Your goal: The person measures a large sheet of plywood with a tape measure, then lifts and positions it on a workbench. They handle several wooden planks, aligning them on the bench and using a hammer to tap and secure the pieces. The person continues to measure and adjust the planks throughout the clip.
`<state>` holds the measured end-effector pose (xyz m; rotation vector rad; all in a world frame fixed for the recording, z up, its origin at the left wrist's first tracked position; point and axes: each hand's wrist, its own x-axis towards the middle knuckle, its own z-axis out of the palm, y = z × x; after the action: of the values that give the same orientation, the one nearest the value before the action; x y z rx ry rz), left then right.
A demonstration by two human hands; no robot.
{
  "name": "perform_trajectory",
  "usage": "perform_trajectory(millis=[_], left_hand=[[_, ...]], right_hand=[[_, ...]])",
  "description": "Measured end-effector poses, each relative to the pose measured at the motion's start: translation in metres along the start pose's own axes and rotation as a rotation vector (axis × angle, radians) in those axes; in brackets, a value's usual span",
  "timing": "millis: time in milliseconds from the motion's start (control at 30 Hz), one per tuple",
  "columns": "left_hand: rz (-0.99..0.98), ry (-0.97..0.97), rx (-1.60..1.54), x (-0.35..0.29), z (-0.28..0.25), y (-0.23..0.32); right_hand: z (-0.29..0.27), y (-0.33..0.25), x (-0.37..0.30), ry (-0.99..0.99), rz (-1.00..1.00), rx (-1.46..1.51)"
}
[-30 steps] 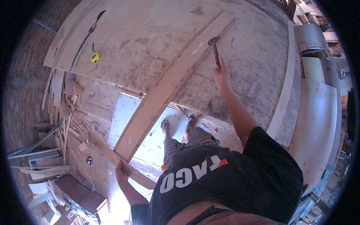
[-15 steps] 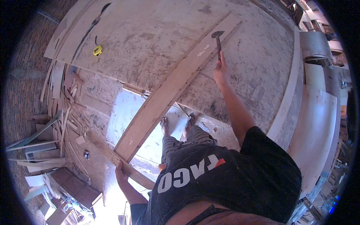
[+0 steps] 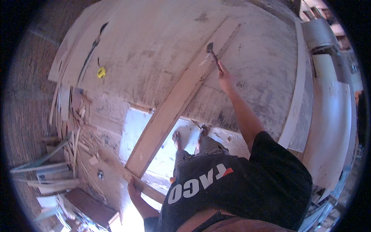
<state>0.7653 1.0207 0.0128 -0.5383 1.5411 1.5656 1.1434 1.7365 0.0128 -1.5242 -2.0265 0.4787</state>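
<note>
My right hand [image 3: 225,77] is closed round the handle of a hammer [image 3: 215,61]. The hammer's dark head is over the far part of a long wooden board [image 3: 164,118], near a pale scuffed patch; I cannot tell whether it touches. The board slants across the large worktop and juts past its near edge toward me. At its near end a narrower wooden strip [image 3: 151,191] lies crosswise. My left hand [image 3: 134,188] grips this strip close to where it meets the board; some of its fingers are hidden.
A yellow tape measure [image 3: 101,72] and a dark strap-like strip [image 3: 92,52] lie on the worktop [image 3: 143,50]. Wood offcuts [image 3: 79,131] pile up at the left. Curved pale sheets [image 3: 328,127] stand along the right. My feet are on the floor below the board.
The hammer has come nearer and to the left along the board, its head tilting left. My left hand keeps its grip on the strip. The whole view has shifted slightly.
</note>
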Motion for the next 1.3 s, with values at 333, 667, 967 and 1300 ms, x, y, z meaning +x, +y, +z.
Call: perform_trajectory(millis=[333,667,967,1300], left_hand=[[0.335,-0.091,0.19,0.024,0.136,0.106],[0.702,-0.47,0.189,0.047,0.368,0.188],[1.21,-0.753,0.493,-0.088,0.511,0.137],[1.912,-1.749,0.924,-0.114,0.501,0.032]], right_hand=[[-0.163,0.122,-0.094,-0.222,0.762,-0.376],[-0.211,0.12,-0.253,0.194,0.685,-0.637],[-0.244,-0.17,-0.258,0.118,0.458,0.918],[-0.269,-0.217,-0.335,0.529,0.678,1.536]])
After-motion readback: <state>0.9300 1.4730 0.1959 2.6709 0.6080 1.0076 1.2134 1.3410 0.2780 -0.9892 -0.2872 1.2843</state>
